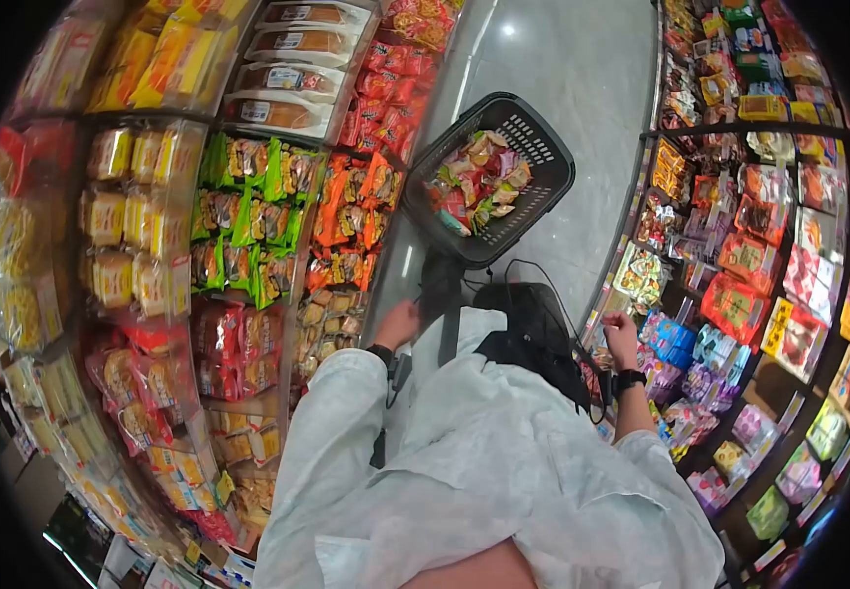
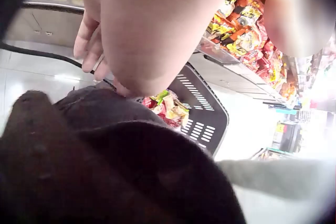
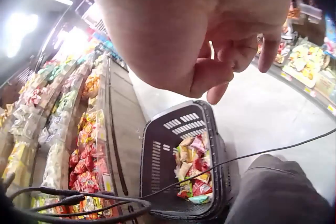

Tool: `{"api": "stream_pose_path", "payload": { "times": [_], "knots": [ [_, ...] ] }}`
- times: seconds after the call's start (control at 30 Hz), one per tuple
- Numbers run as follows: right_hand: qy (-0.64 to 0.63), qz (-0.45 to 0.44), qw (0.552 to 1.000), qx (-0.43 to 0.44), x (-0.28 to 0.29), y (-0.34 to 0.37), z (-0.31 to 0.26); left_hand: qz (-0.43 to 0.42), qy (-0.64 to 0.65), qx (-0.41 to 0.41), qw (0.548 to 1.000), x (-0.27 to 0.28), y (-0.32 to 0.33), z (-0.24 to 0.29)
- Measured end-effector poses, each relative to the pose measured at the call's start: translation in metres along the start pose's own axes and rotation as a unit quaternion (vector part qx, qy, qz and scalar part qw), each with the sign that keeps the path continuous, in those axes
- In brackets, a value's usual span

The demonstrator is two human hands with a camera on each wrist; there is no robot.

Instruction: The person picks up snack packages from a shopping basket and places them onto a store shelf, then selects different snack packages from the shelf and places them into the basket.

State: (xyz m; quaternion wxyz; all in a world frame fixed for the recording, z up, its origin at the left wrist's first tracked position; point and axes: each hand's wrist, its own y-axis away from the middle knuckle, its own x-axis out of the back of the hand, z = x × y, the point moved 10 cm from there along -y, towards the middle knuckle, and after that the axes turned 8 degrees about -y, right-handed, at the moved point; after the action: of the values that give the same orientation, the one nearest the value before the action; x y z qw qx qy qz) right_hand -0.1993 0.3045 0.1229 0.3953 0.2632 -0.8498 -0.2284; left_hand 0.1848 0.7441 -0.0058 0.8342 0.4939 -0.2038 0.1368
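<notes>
My left hand (image 1: 400, 325) hangs beside my leg with nothing in it, near the lower left shelf. In the left wrist view its fingers (image 2: 90, 50) hang loose. On the other side, my right hand (image 1: 621, 339) is held out by the right-hand shelf, and its fingers (image 3: 210, 74) curl loosely around nothing. A black shopping basket (image 1: 533, 211) stands ahead of my feet on the floor. Inside it lies a pile of small wrapped snacks (image 1: 484, 182) in red, green, yellow and tan. Both hands are apart from the basket.
Shelves on the left hold green snack packs (image 1: 248, 221), orange packs (image 1: 351, 211) and boxed cakes (image 1: 292, 44). Along the right side, another shelf carries red packs (image 1: 736, 304) and blue bags (image 1: 668, 337). A black bag (image 1: 533, 329) with a thin cable hangs at my front. Grey floor (image 1: 602, 98) runs between.
</notes>
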Motion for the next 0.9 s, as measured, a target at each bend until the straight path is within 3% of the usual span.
{"api": "stream_pose_path", "payload": {
  "times": [0.1,0.2,0.37,0.47,0.53,0.57,0.6,0.7,0.73,0.8,0.9],
  "knots": [
    [0.012,-0.068,0.996,0.055,-0.031,-0.067,-0.059,-0.003,0.087,0.043,0.995,-0.003,-0.014,0.005],
    [0.031,-0.163,0.984,0.066,-0.097,-0.143,-0.095,0.004,0.069,0.071,0.995,-0.024,-0.04,0.004],
    [0.134,-0.3,0.941,0.085,-0.24,-0.274,-0.117,-0.125,0.123,0.138,0.975,-0.14,-0.106,-0.005],
    [0.226,-0.326,0.91,0.123,-0.321,-0.341,-0.105,-0.083,0.126,0.315,0.937,-0.163,-0.101,0.03],
    [0.321,-0.343,0.87,0.151,-0.376,-0.374,-0.104,-0.026,0.114,0.364,0.924,-0.143,-0.109,0.052],
    [0.294,-0.35,0.869,0.189,-0.405,-0.388,-0.105,0.001,0.108,0.389,0.915,-0.142,-0.108,0.057],
    [0.267,-0.358,0.866,0.224,-0.431,-0.395,-0.103,0.044,0.06,0.385,0.92,-0.142,-0.109,0.063],
    [0.261,-0.41,0.855,0.184,-0.504,-0.407,-0.088,0.155,-0.064,0.357,0.919,-0.134,-0.122,0.079],
    [0.28,-0.39,0.856,0.192,-0.523,-0.411,-0.078,0.154,-0.07,0.365,0.916,-0.134,-0.123,0.079],
    [0.333,-0.415,0.841,0.093,-0.551,-0.416,-0.043,0.155,-0.078,0.378,0.91,-0.132,-0.13,0.079],
    [0.505,-0.223,0.815,0.177,-0.539,-0.416,-0.049,0.131,-0.063,0.383,0.912,-0.136,-0.13,0.077]
  ]
}}
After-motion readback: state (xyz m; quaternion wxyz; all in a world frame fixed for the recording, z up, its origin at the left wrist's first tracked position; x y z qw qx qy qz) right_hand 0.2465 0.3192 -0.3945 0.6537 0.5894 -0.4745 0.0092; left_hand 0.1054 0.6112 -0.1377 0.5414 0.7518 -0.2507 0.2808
